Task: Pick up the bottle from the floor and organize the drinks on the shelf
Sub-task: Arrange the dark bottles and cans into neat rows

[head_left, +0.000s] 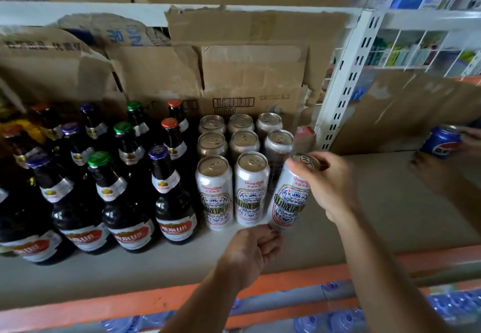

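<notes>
Head view. Grey shelf [385, 218] with an orange front lip. Left part: dark brown beer bottles [171, 202] standing upright in rows from the front edge to the back, with caps in purple, green and orange. Just beside them, mid-shelf: a block of silver-white cans [216, 192], three deep, with the front row at the shelf's front edge. At the block's front right corner, one white can [287, 197] leans, its top tipped to the right, away from its neighbours. The person's right hand [328, 184] grips this can from the right, fingers and thumb wrapped over the rim and upper wall. The left hand [250, 252] sits at the front edge, just below the can's foot, fingers curled inward with the fingertips at the can's base; whether they pinch it or only touch it cannot be told. Torn cardboard sheets [250, 72] stand along the back of the shelf, behind the drinks. A white slotted upright [343, 90] stands at the back, to the right of the can block. Towards the right edge, well apart from the block, a blue cola can [440, 143] is held by another hand [471, 137], blurred. Below the front lip are shrink-wrapped packs of water bottles [338, 319].
</notes>
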`<action>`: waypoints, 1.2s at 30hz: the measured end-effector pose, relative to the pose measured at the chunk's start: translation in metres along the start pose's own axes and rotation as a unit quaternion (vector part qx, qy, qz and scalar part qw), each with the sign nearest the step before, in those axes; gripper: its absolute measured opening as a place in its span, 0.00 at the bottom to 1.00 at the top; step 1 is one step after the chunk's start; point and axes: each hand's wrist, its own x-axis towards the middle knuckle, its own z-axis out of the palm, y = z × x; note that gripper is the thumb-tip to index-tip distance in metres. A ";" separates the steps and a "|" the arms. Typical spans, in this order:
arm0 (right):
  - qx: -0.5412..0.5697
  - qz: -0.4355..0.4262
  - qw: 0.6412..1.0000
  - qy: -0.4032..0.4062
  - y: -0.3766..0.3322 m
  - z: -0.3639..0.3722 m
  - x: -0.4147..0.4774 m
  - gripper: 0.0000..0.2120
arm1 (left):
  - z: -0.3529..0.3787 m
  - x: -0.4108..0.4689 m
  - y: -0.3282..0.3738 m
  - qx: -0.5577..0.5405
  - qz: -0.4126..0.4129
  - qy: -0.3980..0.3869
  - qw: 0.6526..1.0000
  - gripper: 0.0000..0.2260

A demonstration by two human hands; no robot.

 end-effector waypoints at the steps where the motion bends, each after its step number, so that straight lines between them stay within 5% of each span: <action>1: 0.001 -0.003 1.000 -0.008 0.001 0.001 0.003 0.25 | 0.001 0.002 0.001 -0.007 0.001 0.005 1.000 0.12; 10: -0.049 -0.078 0.995 -0.048 0.008 0.018 0.008 0.20 | 0.002 0.018 0.002 -0.034 0.023 0.000 0.999 0.09; 19: 0.064 -0.044 0.994 -0.080 0.025 0.021 0.002 0.32 | -0.001 0.017 0.001 -0.045 0.024 0.011 0.999 0.09; 22: 0.106 -0.038 0.988 -0.104 0.031 0.020 0.002 0.23 | -0.007 0.010 0.002 -0.034 0.013 0.015 0.999 0.09; 27: 0.260 0.088 0.955 -0.108 0.040 0.026 0.011 0.36 | -0.021 -0.005 0.009 -0.034 0.014 0.012 0.999 0.08; 36: 0.363 0.218 0.900 -0.100 0.059 0.048 0.016 0.29 | -0.035 -0.014 0.014 -0.058 0.023 0.060 0.996 0.08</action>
